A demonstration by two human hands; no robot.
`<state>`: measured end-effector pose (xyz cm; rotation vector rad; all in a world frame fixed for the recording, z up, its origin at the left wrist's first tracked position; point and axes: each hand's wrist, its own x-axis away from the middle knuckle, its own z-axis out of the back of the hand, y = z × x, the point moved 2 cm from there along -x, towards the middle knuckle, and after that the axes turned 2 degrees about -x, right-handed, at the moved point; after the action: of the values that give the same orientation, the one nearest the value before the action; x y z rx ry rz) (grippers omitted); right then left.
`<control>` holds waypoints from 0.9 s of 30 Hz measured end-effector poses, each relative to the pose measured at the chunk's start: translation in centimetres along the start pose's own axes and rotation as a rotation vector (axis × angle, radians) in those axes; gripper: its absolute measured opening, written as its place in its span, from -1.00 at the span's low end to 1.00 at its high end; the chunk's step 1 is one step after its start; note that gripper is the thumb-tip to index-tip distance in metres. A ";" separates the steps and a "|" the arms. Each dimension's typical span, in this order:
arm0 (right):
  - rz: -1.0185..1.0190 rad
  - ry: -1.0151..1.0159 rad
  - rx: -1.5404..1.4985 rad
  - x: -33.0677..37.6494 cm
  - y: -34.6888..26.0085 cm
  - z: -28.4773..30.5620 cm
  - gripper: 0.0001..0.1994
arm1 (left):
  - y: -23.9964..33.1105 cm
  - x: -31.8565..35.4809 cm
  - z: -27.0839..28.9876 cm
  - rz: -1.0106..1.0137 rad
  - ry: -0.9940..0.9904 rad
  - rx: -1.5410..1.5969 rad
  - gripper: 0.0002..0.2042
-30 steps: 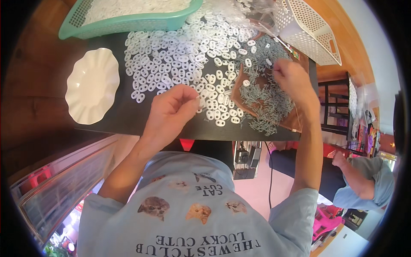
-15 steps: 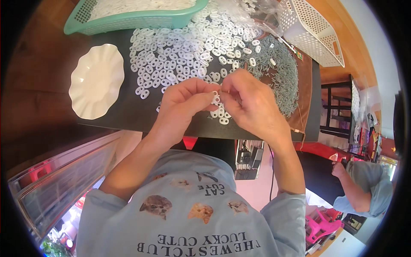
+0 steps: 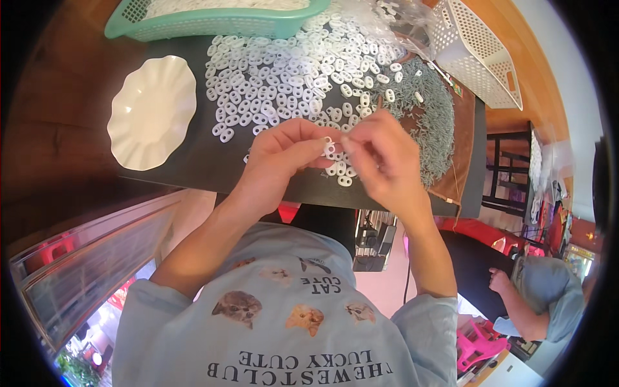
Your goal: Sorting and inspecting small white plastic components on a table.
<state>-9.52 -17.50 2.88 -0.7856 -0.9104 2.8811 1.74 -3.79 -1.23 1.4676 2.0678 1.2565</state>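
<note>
Pinching a white piece point(image 3: 329, 148) at mid-frame, in a closed grip between thumb and finger of the left hand point(image 3: 277, 155). Holding the right hand point(image 3: 390, 158) curled just right of it; hiding the space between its fingertips, so cannot tell whether closed on anything.

Risks: chiefly risking a dropped piece, through too slight a pinch or an off-line push from the right. Probably losing it among lookalikes, given the loose pieces point(image 3: 258, 87) spread beneath and beyond. Also risking scattered pegs point(image 3: 438, 148), right of centre, through a careless swing of the right wrist.

Edges: working close to the near edge of the worktop point(image 3: 206, 161), so risking a bounce over it. Finding open room mainly at left, between loose pieces and dish point(image 3: 151, 113). Finding less at right, among pegs and cloth point(image 3: 460, 164). Meeting obstacles farther off: green basket point(image 3: 219, 28) upper left, white basket point(image 3: 467, 55) upper right.
</note>
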 end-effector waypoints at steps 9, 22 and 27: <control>-0.587 -0.049 -0.676 0.2 0.1 0.1 -0.97 | -0.5 0.4 0.3 -0.140 -0.068 -0.176 -0.87; -0.604 -0.138 -0.663 0.1 0.0 0.1 -0.90 | -0.7 0.4 -0.1 -0.092 -0.137 -0.156 -0.90; -0.639 -0.144 -0.653 0.2 -0.2 -0.3 -0.88 | -1.3 0.5 -0.3 -0.092 -0.080 -0.066 -0.86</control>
<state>-9.59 -17.12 2.70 -0.2077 -1.7667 2.0990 0.53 -3.61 -1.94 1.3559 1.9982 1.1995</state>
